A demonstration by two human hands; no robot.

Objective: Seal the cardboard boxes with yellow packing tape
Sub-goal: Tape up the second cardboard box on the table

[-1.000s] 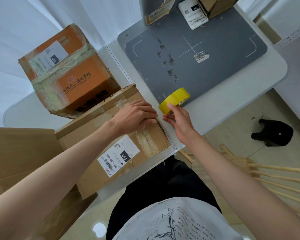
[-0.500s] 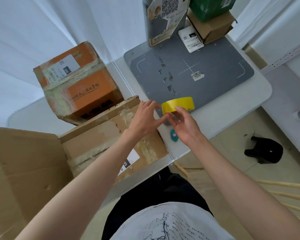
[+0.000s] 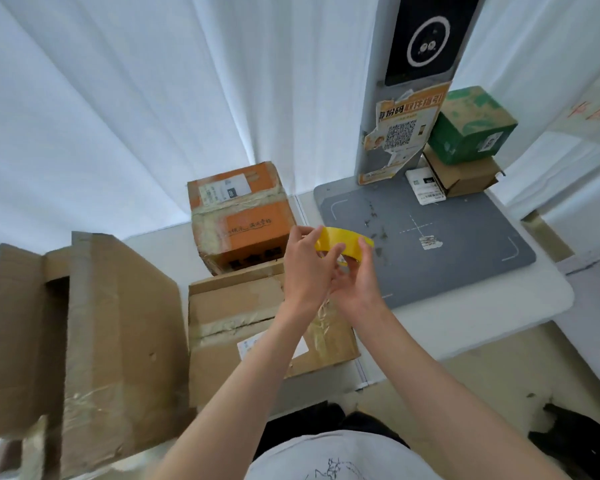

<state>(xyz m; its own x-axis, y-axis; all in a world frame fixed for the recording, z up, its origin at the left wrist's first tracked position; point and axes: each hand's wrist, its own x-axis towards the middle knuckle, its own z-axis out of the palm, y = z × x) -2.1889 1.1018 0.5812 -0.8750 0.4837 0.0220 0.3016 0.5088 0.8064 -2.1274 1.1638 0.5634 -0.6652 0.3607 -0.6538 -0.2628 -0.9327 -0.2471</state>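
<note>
I hold the yellow tape roll point(image 3: 343, 244) at frame centre, above the brown box point(image 3: 243, 317); left hand point(image 3: 307, 268) and right hand point(image 3: 355, 282) both curl fingers around it. I judge I'm finding the tape's end; next, peel it free.

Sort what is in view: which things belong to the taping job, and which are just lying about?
Job:
yellow tape roll, held by left hand and right hand
brown box
orange box
large open carton

Lying about:
grey mat
green box
small brown box
QR poster
</note>
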